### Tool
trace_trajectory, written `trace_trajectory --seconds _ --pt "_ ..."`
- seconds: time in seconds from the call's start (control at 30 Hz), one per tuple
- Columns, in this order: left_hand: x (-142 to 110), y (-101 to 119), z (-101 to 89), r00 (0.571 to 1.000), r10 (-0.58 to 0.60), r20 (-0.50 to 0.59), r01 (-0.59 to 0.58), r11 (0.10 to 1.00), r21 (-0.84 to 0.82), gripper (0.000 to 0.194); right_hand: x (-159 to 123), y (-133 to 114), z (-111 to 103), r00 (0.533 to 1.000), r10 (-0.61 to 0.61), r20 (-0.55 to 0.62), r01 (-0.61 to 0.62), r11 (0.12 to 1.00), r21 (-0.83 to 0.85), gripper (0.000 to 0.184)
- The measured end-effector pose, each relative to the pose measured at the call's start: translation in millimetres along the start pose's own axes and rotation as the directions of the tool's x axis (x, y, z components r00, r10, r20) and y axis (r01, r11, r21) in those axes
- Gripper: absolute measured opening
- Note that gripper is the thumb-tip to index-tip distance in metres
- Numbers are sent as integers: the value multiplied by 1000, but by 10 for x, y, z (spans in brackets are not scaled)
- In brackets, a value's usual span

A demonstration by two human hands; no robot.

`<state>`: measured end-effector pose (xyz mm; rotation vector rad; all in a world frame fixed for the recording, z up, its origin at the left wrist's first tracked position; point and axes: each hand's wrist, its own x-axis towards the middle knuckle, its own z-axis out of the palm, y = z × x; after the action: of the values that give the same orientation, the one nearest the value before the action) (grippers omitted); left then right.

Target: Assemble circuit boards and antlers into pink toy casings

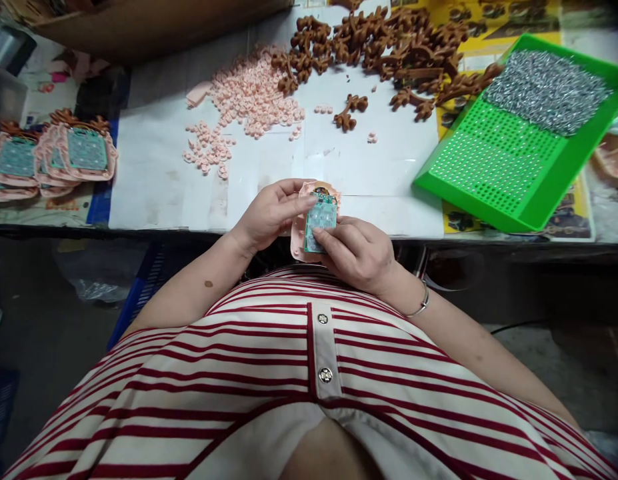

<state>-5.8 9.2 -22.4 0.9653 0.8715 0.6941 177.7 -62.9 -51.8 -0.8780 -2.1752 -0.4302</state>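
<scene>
A pink plastic shell [297, 248] is held at the table's front edge, close to my body. My left hand [271, 212] grips its left side, the thumb reaching over the top of a green circuit board [323, 217]. My right hand [359, 252] is closed at the board's lower right, the thumb pressed on its face. The board lies over the shell's open side and looks slightly off to the right. Some coloured wires show at the top of the shell. The fingers behind the shell are hidden.
Small pink parts [253, 93] lie in a pile ahead, with brown branch-shaped pieces [379, 43] behind. A green tray [519, 160] of screws [549, 90] stands on the right. Pink shells with boards [86, 150] are stacked at left. A cardboard box [153, 27] overhangs the back left.
</scene>
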Motion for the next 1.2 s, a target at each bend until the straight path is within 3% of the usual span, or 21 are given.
trace_trajectory --seconds 0.17,0.27,0.37,0.47,0.6,0.73,0.87,1.07,1.2 --pt "8 -51 50 997 30 -68 -31 999 -9 47 14 -32 -13 999 27 20 -28 997 67 35" --pt "9 -59 53 998 31 -58 -32 999 -2 46 40 10 -42 986 159 -43 -151 979 137 33" --pt "10 -53 48 999 10 -34 -10 1000 -4 51 108 129 -39 903 430 -9 -419 884 209 28" --pt "12 -45 43 1000 -10 -11 9 1000 -12 55 196 278 1 830 551 86 -546 772 325 25" --pt "14 -43 35 1000 -8 0 8 1000 7 55 272 404 67 799 556 230 -596 677 432 22" --pt "21 -37 38 1000 -21 6 21 1000 17 57 291 438 108 782 562 269 -617 636 463 16" --pt "26 -24 56 1000 -26 4 26 1000 6 57 286 464 119 781 564 269 -618 633 466 9" --pt "30 -31 60 1000 -24 -5 24 1000 9 55 282 467 134 741 602 298 -670 633 389 10" --pt "39 -39 60 999 -36 -24 35 999 -21 54 270 435 128 772 578 263 -635 684 361 13"
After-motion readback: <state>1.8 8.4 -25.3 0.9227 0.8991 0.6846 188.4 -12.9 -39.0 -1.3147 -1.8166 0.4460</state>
